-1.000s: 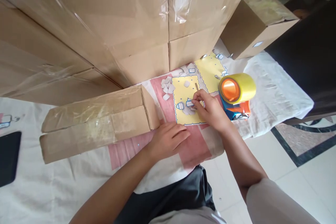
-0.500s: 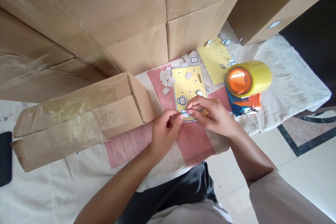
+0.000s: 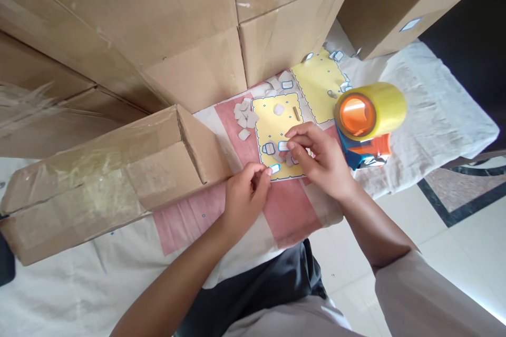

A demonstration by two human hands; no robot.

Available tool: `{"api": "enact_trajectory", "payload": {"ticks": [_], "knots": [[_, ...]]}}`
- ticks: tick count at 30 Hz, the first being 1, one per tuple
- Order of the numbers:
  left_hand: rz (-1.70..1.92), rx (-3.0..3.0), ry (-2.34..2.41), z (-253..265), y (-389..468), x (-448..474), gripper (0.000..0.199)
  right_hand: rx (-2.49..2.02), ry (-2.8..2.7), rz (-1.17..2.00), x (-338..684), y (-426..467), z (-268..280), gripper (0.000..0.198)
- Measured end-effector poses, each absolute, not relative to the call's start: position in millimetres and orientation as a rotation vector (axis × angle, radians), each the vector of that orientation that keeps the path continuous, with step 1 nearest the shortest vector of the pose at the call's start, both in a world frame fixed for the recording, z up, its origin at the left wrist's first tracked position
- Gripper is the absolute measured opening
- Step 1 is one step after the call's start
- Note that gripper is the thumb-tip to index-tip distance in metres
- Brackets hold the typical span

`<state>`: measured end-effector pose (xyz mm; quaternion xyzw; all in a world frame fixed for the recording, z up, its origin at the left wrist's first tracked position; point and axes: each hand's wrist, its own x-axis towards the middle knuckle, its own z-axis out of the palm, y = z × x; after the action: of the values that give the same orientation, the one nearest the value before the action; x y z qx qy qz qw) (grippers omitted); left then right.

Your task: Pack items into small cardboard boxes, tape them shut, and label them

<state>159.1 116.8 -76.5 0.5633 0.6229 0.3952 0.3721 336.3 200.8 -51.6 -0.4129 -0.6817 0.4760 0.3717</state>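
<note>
My left hand (image 3: pixel 247 189) is closed, with thumb and forefinger pinching a small white paper piece with a blue edge (image 3: pixel 275 168). A second blue-edged white paper piece (image 3: pixel 283 146) sits at the fingertips of my right hand (image 3: pixel 316 160), pinched between thumb and fingers. Both hands are over the lower part of a yellow sheet with a wavy blue border (image 3: pixel 272 124). On that sheet lie a plain white piece (image 3: pixel 279 109), a short brown strip (image 3: pixel 296 113) and a blue-outlined piece (image 3: pixel 269 148). More pieces beneath my right hand are partly hidden.
Small white pieces (image 3: pixel 245 116) are heaped left of the sheet. Another yellow sheet (image 3: pixel 316 81) lies behind, beside a yellow tape roll (image 3: pixel 389 108) on a blue and orange dispenser (image 3: pixel 367 152). A long carton (image 3: pixel 98 184) stands left; stacked cartons (image 3: pixel 190 37) rise behind.
My hands have come apart. The right one has moved up and away with one paper piece, while the left keeps another near the sheet's lower edge. The view has shifted slightly.
</note>
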Motion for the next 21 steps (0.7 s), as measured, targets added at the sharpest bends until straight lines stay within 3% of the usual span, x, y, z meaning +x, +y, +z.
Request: {"api": "enact_trajectory", "payload": {"ticks": [4,9,16,21], "knots": [[0.706,1.756,1.717,-75.4,126.1,163.5,0.021,-1.104,-1.762,1.07,336.7,203.4,-55.3,0.017],[0.377,2.018,2.02,-85.7,129.5,167.5,0.026,-1.044,-1.848,0.967,338.8,207.1,-57.7,0.004],[0.753,2.25,1.889,-89.6,126.3,171.7,0.017,-0.845,-1.97,0.782,339.4,211.5,-58.3,0.009],[0.95,2.497,1.711,-36.5,85.1,127.0,0.006,-0.809,-1.966,0.98,332.8,207.8,-48.1,0.014]]}}
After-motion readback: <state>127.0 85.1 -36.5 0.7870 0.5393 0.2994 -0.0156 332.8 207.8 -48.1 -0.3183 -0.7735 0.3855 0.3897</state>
